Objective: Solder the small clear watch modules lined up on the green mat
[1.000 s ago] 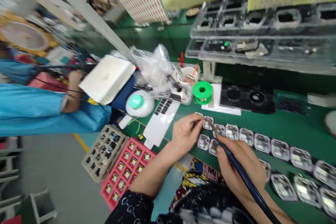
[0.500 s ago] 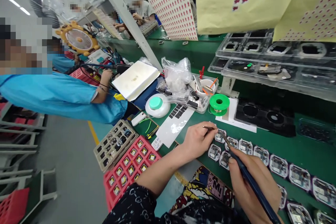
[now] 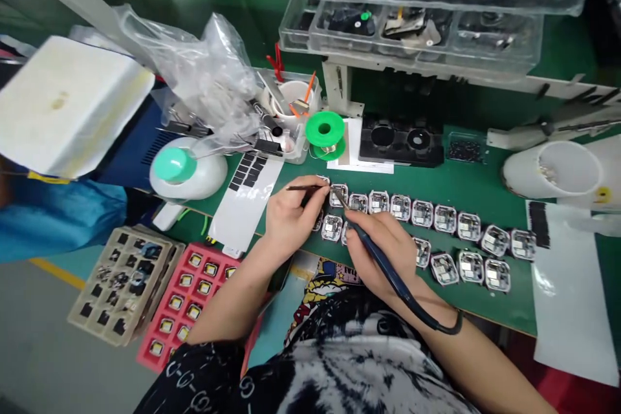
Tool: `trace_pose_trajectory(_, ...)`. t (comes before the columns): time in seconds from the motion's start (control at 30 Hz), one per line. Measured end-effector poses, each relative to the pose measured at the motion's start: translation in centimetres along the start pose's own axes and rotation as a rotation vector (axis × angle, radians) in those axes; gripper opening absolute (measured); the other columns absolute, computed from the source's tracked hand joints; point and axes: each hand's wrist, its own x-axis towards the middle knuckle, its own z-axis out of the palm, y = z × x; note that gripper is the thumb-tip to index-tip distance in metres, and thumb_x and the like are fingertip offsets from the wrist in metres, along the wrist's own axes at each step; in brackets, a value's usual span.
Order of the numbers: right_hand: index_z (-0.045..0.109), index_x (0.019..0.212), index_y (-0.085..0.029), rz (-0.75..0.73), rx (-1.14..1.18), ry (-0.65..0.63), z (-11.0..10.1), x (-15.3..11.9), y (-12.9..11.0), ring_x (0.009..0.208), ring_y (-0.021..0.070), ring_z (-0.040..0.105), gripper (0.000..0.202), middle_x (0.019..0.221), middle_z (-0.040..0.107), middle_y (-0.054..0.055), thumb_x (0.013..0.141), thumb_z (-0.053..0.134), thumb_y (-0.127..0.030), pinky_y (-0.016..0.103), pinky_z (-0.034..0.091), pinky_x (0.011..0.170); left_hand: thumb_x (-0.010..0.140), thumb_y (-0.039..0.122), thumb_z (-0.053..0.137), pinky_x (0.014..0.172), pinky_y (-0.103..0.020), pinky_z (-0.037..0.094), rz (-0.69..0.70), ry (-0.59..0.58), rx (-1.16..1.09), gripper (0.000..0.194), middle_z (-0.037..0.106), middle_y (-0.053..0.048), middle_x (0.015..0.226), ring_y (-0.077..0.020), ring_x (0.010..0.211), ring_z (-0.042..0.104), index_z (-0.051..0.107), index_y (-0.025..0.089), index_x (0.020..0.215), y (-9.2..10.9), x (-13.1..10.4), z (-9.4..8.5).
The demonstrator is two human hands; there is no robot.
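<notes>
My right hand (image 3: pixel 388 249) is closed round a dark blue soldering iron (image 3: pixel 381 263), whose cord bends back over my wrist. Its tip comes down at a small square watch-like housing (image 3: pixel 338 195) with an exposed circuit board. From the other side, my left hand (image 3: pixel 290 215) pinches thin dark tweezers (image 3: pixel 301 188), with the tips at the same housing; whether they touch it I cannot tell. Two rows of similar housings (image 3: pixel 422 213) lie on the green bench, and my right hand hides part of the front row.
Behind the rows stand a green solder spool (image 3: pixel 325 129) and a black fixture (image 3: pixel 400 142). To the left are a white bottle (image 3: pixel 194 171), plastic bags (image 3: pixel 213 71) and a pink tray (image 3: pixel 174 320). A white cup (image 3: pixel 553 168) stands right, below shelf trays (image 3: pixel 412 39).
The view has swung right and down, so more of the housing rows and the white cup show. Both hands keep their tools at the housings.
</notes>
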Motion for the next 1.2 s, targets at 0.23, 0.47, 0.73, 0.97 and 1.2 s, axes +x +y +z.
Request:
trace_pose_trajectory(0.23,0.068,0.126,-0.019,0.012,-0.002,-0.03,0.12,0.12,0.14,0.083,0.0147,0.065,0.036,0.099,0.069,0.006,0.09,0.067,-0.011,0.032,0.057,0.077,0.098,0.023,0.068,0.088,-0.029,0.061,0.029,0.013,0.001,0.009,0.077,-0.001,0.104,-0.0134,0.094,0.074,0.074,0.022,0.105,-0.05,-0.03,0.05)
trace_pose_trajectory(0.47,0.069,0.125,-0.019,0.036,-0.013,-0.052,0.1,0.43,-0.12,0.082,0.0149,0.065,0.035,0.099,0.068,0.005,0.09,0.068,-0.013,0.032,0.057,0.077,0.098,0.025,0.068,0.086,-0.029,0.061,0.017,0.01,0.007,0.009,0.077,-0.001,0.104,-0.0139,0.092,0.075,0.074,0.021,0.105,-0.09,-0.06,0.0)
trace_pose_trajectory(0.73,0.066,0.129,-0.022,0.045,-0.005,-0.073,0.17,0.5,-0.02,0.085,0.0153,0.065,0.038,0.102,0.068,0.005,0.092,0.067,-0.014,0.033,0.058,0.079,0.098,0.023,0.069,0.089,-0.029,0.061,0.021,0.008,0.015,0.009,0.078,-0.001,0.103,-0.0138,0.094,0.075,0.074,0.021,0.105,0.25,-0.04,-0.14)
trace_pose_trajectory(0.97,0.066,0.128,-0.022,0.031,-0.009,-0.054,0.1,0.47,-0.07,0.084,0.0148,0.066,0.037,0.101,0.069,0.005,0.092,0.067,-0.013,0.032,0.058,0.079,0.098,0.025,0.069,0.085,-0.028,0.062,-0.021,0.024,-0.053,0.009,0.077,-0.002,0.104,-0.014,0.092,0.076,0.074,0.022,0.105,0.09,-0.23,-0.11)
trace_pose_trajectory(1.2,0.068,0.126,-0.023,0.021,-0.028,0.018,-0.01,0.09,-0.13,0.081,0.015,0.066,0.039,0.098,0.07,0.004,0.088,0.069,-0.012,0.031,0.059,0.074,0.098,0.026,0.068,0.085,-0.029,0.064,-0.072,0.004,-0.138,0.013,0.077,-0.004,0.107,-0.016,0.096,0.076,0.072,0.022,0.11,-0.15,-0.43,-0.08)
